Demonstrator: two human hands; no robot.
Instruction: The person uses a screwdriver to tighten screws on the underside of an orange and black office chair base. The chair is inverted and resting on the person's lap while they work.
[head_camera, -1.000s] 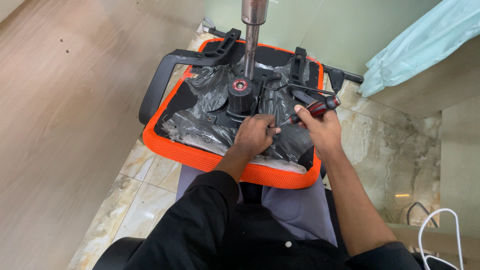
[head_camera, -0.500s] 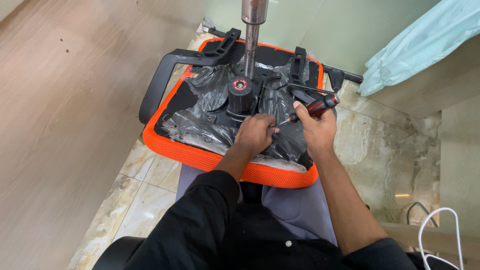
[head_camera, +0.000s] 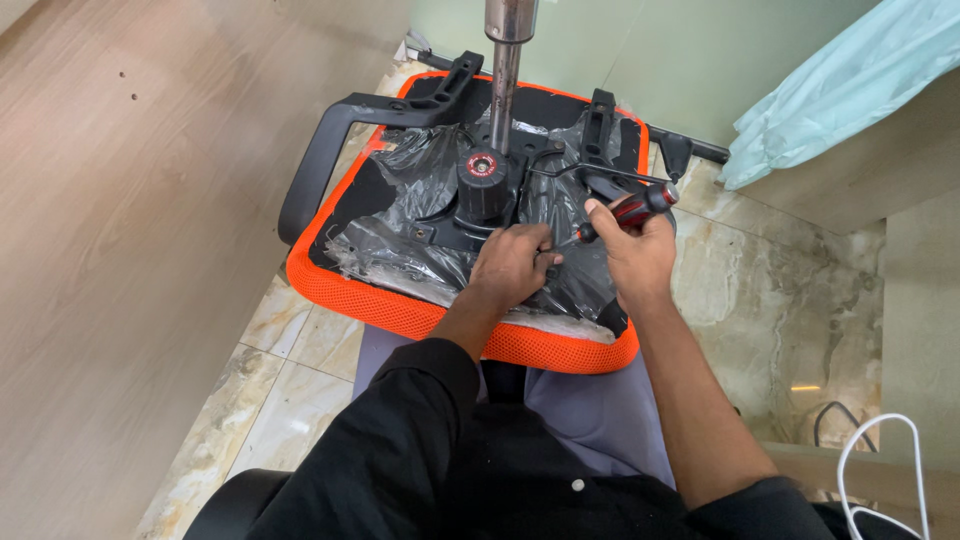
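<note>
On the stone floor (head_camera: 760, 300), our left hand (head_camera: 512, 262) presses the chair seat (head_camera: 400, 300); our right hand (head_camera: 640, 250), at three o'clock, grips a screwdriver (head_camera: 625, 213), work unfinished.

Top: black garment, one small white button near the front.
Left arm: long black sleeve down to the wrist; left hand (head_camera: 512, 262) bare.
Right arm: bare forearm; right hand (head_camera: 635, 252) bare.
Legs: grey-lilac trousers.
</note>
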